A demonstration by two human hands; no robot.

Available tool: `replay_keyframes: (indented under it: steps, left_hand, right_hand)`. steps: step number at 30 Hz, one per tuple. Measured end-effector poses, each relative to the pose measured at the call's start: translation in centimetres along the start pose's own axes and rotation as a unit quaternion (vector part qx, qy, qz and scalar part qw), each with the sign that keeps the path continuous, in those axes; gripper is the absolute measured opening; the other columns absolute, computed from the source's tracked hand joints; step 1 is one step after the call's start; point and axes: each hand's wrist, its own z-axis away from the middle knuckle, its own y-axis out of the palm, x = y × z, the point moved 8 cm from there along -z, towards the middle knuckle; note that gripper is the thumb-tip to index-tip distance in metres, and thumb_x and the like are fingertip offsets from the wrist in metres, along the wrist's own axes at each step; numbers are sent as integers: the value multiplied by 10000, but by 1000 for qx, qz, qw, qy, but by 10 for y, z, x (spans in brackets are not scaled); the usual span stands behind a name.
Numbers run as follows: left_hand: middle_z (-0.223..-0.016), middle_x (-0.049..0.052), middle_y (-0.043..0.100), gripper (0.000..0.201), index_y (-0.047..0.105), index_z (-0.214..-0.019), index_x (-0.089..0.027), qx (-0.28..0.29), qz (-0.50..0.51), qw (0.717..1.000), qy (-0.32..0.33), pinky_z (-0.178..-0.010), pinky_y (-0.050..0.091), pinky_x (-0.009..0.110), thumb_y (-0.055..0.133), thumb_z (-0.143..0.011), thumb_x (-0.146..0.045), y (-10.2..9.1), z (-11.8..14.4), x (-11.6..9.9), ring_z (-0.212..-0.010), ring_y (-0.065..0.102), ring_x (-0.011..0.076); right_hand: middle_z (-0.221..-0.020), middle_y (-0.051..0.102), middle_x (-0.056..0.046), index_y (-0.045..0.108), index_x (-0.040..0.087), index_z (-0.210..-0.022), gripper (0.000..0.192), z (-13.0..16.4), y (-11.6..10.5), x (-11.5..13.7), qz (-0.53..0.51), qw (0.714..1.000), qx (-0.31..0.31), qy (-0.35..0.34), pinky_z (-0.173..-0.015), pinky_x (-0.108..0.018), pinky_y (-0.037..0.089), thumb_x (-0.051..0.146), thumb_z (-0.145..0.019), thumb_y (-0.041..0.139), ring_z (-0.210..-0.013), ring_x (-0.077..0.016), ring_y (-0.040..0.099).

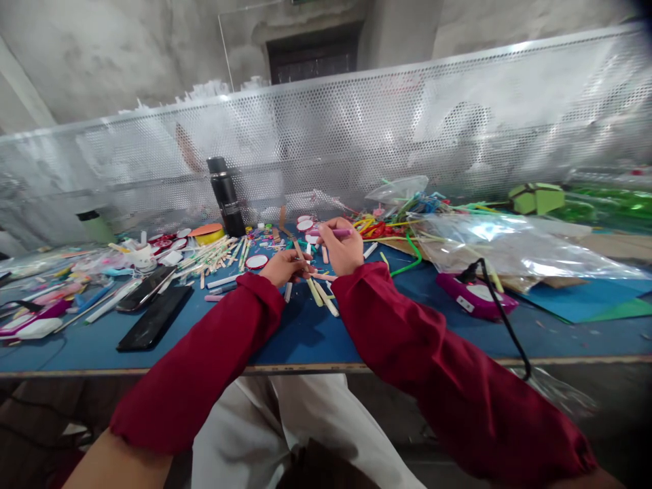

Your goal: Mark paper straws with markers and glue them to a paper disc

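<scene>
My left hand [283,267] pinches a flat wooden craft stick [298,250] over the middle of the blue table [300,339]. Closed around a purple marker [335,233], my right hand [345,247] is just to the right of that stick. Whether the marker's tip touches the wood cannot be made out. Below the fingers, several pale sticks [326,299] fan out on the tabletop. White and pink pens or markers [222,281] lie left of my left hand. A round white-topped lid [257,261] rests behind it.
At the left are a dark phone [155,319], a paper cup [144,258] and scattered craft sticks. A black bottle [227,197] stands by the perforated metal screen [326,129]. To the right lie a purple device with a black cable [476,296] and clear plastic sheeting [504,244].
</scene>
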Motion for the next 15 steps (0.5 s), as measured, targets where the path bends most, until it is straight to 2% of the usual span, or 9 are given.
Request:
replay_keyframes:
  steps: [3, 7, 15]
  left_hand:
    - [-857, 61, 764, 80, 664, -941, -134, 3, 5, 1000, 1, -469, 402, 158, 601, -905, -167, 0, 0, 0, -598, 663, 77]
    - [-844, 54, 759, 114, 662, -930, -137, 27, 3, 999, 20, -404, 329, 153, 614, -911, -238, 2, -3, 1, -540, 649, 71]
    - [-753, 43, 735, 309, 565, -958, -183, 62, 10, 997, 41, -391, 321, 172, 623, -882, -477, 6, -4, 4, -489, 641, 112]
  right_hand:
    - [-695, 650, 22, 629, 223, -756, 94, 0, -1, -3, 10, 1000, -13, 2, -624, -279, 467, 316, -770, 628, -649, -145, 598]
    - [-715, 664, 13, 629, 219, -762, 53, -1, -3, -5, 19, 999, -25, 8, -630, -284, 477, 266, -737, 621, -667, -153, 606]
    - [-598, 611, 15, 552, 237, -665, 194, -2, -1, -9, 20, 1000, -10, 16, -581, -284, 442, 366, -797, 613, -597, -151, 552]
